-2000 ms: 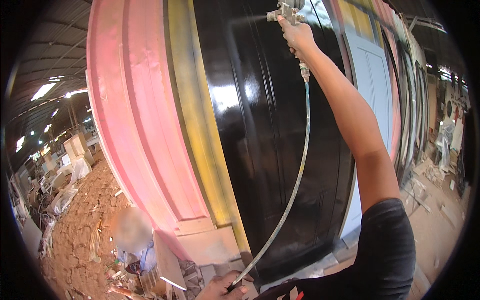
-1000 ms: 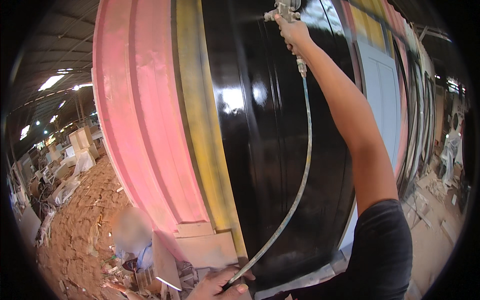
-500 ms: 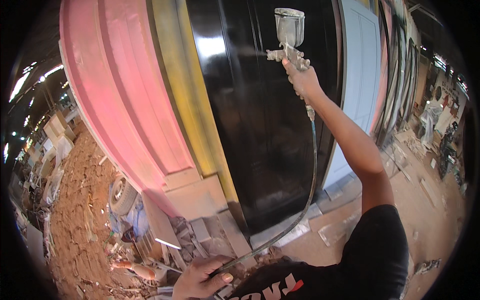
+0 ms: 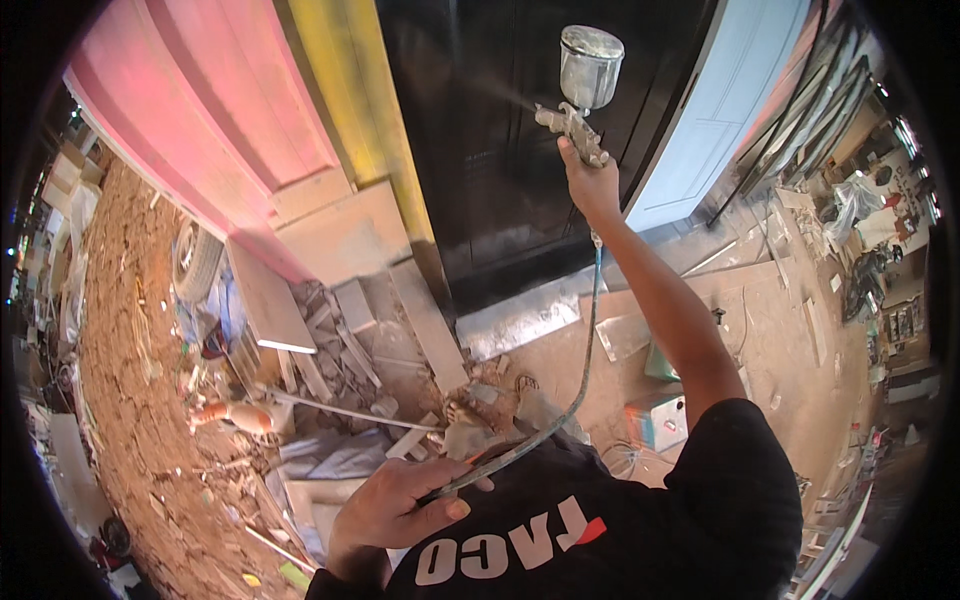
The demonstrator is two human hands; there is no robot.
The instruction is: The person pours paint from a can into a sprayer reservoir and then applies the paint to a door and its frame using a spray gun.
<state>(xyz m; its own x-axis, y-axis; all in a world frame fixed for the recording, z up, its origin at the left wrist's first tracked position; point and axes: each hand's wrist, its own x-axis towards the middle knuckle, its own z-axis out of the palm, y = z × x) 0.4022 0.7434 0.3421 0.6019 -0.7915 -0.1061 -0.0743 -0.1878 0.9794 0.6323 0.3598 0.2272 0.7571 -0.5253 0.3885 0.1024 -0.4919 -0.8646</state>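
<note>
My right hand (image 4: 592,180) grips a paint-smeared spray gun (image 4: 572,132) with its arm stretched out ahead. A metal cup (image 4: 592,68) sits on top of the gun. From the nozzle a faint mist goes left toward a glossy black door panel (image 4: 480,170), which stands upright. The air hose (image 4: 585,370) hangs from the gun's handle and curves down to my left hand (image 4: 405,505). That hand is closed around the hose in front of my black shirt.
Left of the black panel stand a yellow panel (image 4: 355,90) and pink panels (image 4: 215,90); a light blue door (image 4: 725,110) leans to the right. Wood offcuts (image 4: 430,320), a tyre (image 4: 192,258) and an orange-and-white bottle-like object (image 4: 235,416) lie low on the left. A box (image 4: 657,422) stands near my right side.
The view has tilted downward, showing more floor and my shirt. The spray gun is lower against the black panel, its mist still showing. My left hand keeps hold of the hose.
</note>
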